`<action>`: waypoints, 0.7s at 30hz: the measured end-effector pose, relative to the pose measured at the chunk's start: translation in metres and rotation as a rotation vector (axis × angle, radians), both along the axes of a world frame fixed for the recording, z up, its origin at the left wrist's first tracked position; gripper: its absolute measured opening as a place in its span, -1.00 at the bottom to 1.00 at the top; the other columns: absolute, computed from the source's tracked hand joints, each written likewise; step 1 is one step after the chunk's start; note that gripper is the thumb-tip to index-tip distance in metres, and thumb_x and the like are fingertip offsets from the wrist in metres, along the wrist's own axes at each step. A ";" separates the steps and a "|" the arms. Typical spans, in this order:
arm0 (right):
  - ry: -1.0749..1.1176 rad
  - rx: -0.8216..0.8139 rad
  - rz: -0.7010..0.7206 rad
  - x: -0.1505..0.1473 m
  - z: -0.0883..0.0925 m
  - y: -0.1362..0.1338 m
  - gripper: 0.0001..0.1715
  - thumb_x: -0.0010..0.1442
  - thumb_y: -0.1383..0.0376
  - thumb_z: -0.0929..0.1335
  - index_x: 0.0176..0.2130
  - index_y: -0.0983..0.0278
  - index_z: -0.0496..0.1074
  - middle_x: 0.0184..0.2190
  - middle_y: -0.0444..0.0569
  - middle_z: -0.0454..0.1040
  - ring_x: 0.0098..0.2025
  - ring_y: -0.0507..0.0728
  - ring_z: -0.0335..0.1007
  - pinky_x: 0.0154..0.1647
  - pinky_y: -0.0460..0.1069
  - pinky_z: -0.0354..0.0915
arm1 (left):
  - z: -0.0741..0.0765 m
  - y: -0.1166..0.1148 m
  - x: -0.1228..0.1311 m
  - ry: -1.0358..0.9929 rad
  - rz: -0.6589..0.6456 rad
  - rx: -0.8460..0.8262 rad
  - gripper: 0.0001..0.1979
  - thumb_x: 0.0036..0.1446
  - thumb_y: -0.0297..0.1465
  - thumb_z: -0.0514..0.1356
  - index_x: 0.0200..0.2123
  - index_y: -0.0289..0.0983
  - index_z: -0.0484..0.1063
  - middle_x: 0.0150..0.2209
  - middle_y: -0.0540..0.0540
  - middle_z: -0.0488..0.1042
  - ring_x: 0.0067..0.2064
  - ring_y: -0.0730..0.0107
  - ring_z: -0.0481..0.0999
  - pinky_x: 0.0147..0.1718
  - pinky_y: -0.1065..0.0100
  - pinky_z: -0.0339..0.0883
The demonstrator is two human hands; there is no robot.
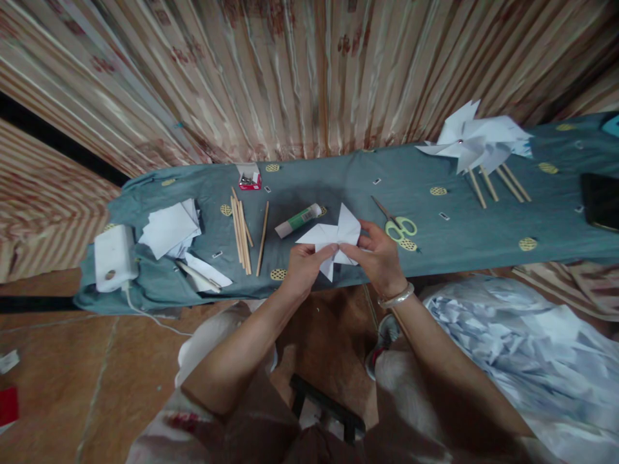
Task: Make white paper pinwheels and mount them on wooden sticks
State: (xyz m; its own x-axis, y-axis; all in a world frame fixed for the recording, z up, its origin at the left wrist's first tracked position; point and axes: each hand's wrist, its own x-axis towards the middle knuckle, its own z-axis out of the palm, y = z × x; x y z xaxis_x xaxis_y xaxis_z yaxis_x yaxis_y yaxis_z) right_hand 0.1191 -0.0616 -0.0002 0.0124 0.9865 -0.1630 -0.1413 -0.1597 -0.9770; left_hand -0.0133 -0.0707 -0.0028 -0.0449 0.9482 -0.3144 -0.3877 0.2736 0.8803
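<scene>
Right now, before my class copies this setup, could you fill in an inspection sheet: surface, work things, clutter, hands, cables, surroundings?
Surface: wrinkled green cloth with yellow motifs.
Work things: folded paper in the hands; tube, wooden sticks and scissors nearby; paper pinwheels on sticks at far right.
Clutter: open red box with small metal pieces, loose paper stack, white plastic box, dark object at the right edge.
Hands: left hand and right hand both hold the folded paper.
Cables: white cable from the white plastic box, hanging past the cloth's near edge.
Surroundings: curtain behind; paper pieces heaped at lower right; tiled floor.
</scene>
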 end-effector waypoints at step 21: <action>-0.042 0.054 -0.072 0.015 0.000 0.003 -0.53 0.04 0.01 0.42 -0.13 0.23 0.46 -0.36 -0.06 0.59 -0.30 0.12 0.48 -0.24 0.03 0.36 | 0.010 0.008 -0.015 -0.098 0.098 -0.055 -0.73 -0.38 -0.32 0.45 -0.55 -0.35 0.56 -0.51 -0.09 0.58 -0.47 0.40 0.50 -0.33 0.36 0.32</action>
State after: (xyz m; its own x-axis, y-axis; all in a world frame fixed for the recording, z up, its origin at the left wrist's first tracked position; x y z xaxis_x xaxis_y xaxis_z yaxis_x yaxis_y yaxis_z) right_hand 0.1339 -0.0589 0.0000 0.0894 0.9901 -0.1078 -0.1093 -0.0978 -0.9892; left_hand -0.0282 -0.0623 0.0068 -0.1034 0.9220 -0.3730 -0.4983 0.2766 0.8217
